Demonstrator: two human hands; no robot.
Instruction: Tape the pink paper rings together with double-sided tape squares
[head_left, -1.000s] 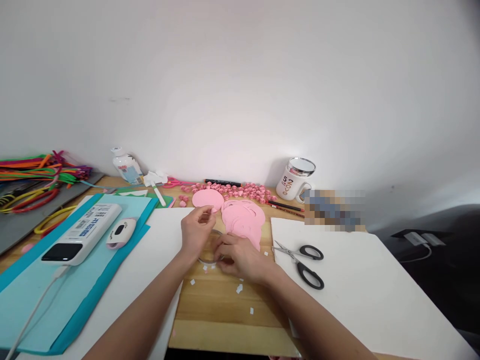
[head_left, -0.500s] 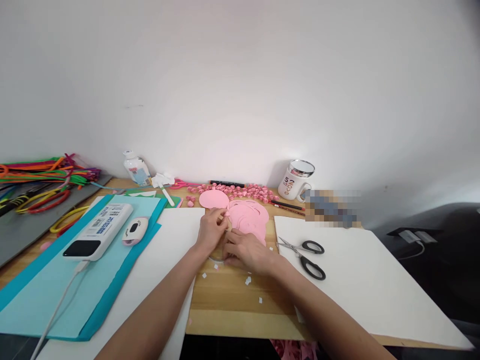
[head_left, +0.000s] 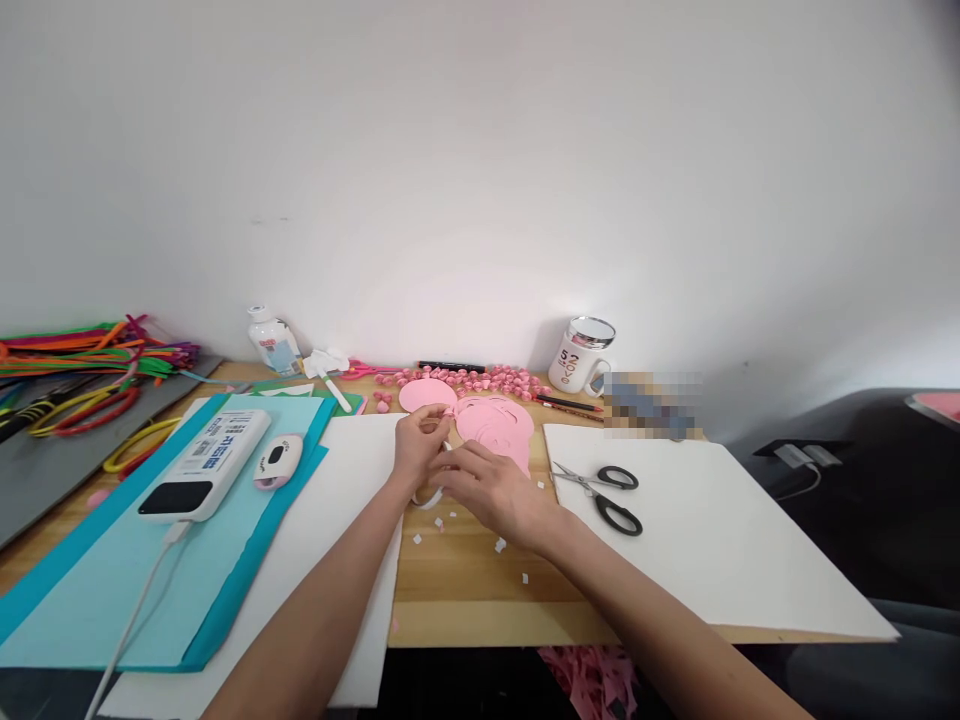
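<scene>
My left hand (head_left: 417,446) and my right hand (head_left: 491,488) meet over the wooden table (head_left: 465,585), just in front of a stack of pink paper cut-outs (head_left: 496,424). Both hands are pinched closed around a roll of clear tape (head_left: 429,497) and a small piece pulled from it. The roll lies mostly hidden under my fingers. A pink paper circle (head_left: 426,395) lies just beyond my left hand. Several small white paper scraps (head_left: 499,545) are scattered on the wood near my hands.
Black-handled scissors (head_left: 606,494) lie on a white sheet (head_left: 705,540) to the right. A white mug (head_left: 577,358), pencils and small pink paper rolls (head_left: 487,379) line the back. Left are teal paper (head_left: 82,590), a power bank (head_left: 204,464), a small pink device (head_left: 277,460), a bottle (head_left: 271,343) and pipe cleaners (head_left: 82,350).
My hands have moved a little farther from me, toward the pink cut-outs, staying together on the tape. The view has shifted slightly.
</scene>
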